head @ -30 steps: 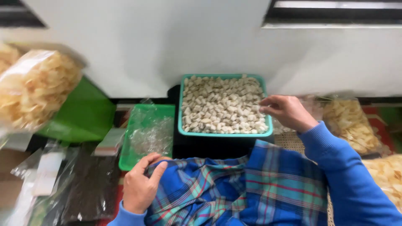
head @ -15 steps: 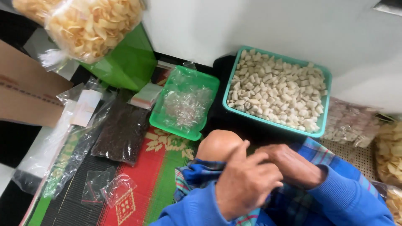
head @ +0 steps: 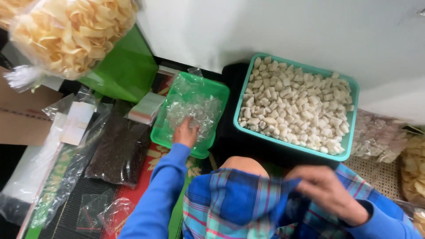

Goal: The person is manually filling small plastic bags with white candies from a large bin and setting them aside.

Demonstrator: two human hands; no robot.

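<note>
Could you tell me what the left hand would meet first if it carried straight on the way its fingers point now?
The left hand already rests in the small green tray, its fingers pointing away from the person into the heap of clear plastic bags. Going on, it would probably push through those, then reach the tray's far rim.

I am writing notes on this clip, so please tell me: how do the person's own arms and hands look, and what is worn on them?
Both arms wear long blue sleeves of a soft, sweater-like cloth, ending in ribbed cuffs at the wrists. The left hand and the right hand are bare: no gloves, and no rings, watch or markings can be seen on the fingers or wrists.
</note>
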